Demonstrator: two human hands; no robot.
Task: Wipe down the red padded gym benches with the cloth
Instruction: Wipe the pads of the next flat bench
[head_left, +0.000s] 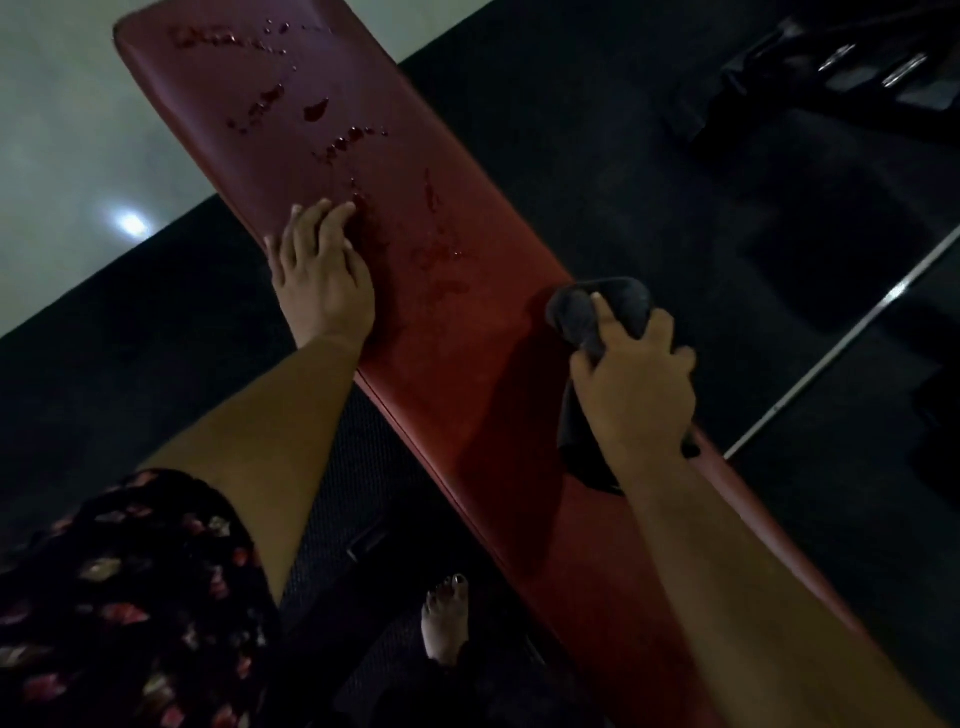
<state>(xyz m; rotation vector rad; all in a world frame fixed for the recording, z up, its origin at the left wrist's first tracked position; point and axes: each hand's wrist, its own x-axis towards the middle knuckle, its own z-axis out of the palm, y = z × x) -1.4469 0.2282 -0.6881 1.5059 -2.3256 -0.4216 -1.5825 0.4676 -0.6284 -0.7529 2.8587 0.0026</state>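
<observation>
A long red padded bench (467, 364) runs diagonally from the upper left to the lower right. Drops and smears of liquid (317, 111) lie on its far half. My left hand (322, 270) rests flat on the pad's left edge, fingers straight, just below the wet patches. My right hand (636, 384) grips a dark grey cloth (597, 306) and holds it down on the pad near the right edge. One end of the cloth hangs below my wrist.
Black rubber flooring (649, 156) surrounds the bench; pale tiled floor (78, 130) lies at the upper left. A metal bar (841, 353) runs along the right, and dark gym equipment (857, 67) sits at the upper right. My bare foot (447, 618) stands beside the bench.
</observation>
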